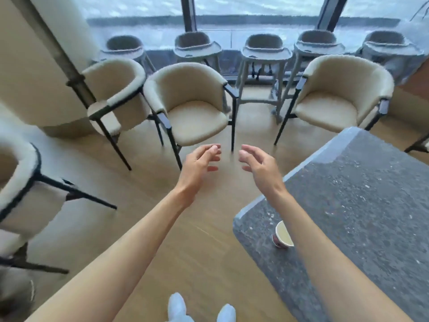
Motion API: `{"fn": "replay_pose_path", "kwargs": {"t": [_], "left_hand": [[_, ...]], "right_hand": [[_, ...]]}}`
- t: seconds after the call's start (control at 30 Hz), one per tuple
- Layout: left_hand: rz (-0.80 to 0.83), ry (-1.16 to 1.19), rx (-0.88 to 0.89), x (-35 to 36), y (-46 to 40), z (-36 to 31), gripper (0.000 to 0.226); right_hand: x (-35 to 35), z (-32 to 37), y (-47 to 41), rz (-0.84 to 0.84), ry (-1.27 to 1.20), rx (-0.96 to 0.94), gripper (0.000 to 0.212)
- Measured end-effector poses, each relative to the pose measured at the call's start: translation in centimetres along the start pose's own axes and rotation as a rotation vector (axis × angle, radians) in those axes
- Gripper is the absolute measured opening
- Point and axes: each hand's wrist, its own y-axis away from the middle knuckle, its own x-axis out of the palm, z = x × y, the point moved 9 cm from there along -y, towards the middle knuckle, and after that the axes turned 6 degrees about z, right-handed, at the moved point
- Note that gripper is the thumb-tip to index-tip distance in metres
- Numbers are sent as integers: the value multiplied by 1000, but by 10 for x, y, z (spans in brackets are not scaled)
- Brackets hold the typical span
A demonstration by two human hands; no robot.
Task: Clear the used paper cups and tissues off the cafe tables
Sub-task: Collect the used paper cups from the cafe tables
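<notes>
At the far left edge stood a cream armchair [21, 182] with black legs, only partly in frame. Beyond it, against a beige pillar [34, 66], was a second cream armchair [116, 89], and just beside that a third [192, 105] with its seat facing the camera. All rested on a wood-look floor [139, 182].

The left hand [199, 161] was held out over the floor in front of the third armchair, fingers loosely curved, grasping nothing. The right hand [257, 163] was held near it, apart from it, palm turned toward the left hand, fingers likewise relaxed and empty. Neither hand touched any object.

Along the window at the back ran a row of grey high stools [264, 56]. At the bottom edge, between the forearms, two white shoes [178, 305] were visible.

To the right lay a grey speckled stone table [359, 217]. A used paper cup [283, 235] was on it near its left edge, tipped on its side with the mouth upward in frame, red pattern on its wall, partly hidden by the right forearm. A fourth cream armchair [336, 98] stood beyond the table's far corner.
</notes>
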Motion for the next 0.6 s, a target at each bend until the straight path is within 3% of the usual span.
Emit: {"fn": "replay_pose_path", "kwargs": {"t": [0.27,0.37,0.6], "left_hand": [[-520,85,72,-211,161,-10,23],[-716,121,93,-278,255,-7,24],[-1070,181,138,-376,514,19,26]], "right_hand": [[223,68,52,503,74,-146,43],[310,90,110,679,103,-205,46],[484,110,305,1006,80,-271,32]]}}
